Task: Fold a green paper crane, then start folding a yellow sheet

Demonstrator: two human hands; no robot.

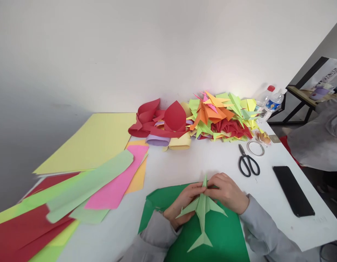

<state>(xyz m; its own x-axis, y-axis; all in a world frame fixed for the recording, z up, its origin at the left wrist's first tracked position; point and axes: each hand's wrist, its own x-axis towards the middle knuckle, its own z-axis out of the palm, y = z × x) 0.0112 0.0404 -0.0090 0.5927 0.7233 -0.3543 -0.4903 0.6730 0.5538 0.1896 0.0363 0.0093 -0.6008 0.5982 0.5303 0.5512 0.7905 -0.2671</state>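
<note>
A light green folded paper plane [201,214] lies over a dark green sheet [225,233] at the near edge of the white table [184,160]. My left hand [181,205] pinches the plane from the left, fingers closed near its nose and left wing. My right hand [227,192] grips the nose end from the right, fingers pressed together on the paper. Both grey sleeves come in from below.
Loose coloured sheets [97,182] fan out to the left, over a large yellow sheet [94,140]. A heap of folded paper shapes [212,116] sits at the back. Black scissors [248,162], a tape ring [255,148], a black phone [293,190] and plastic bottles [269,100] lie right.
</note>
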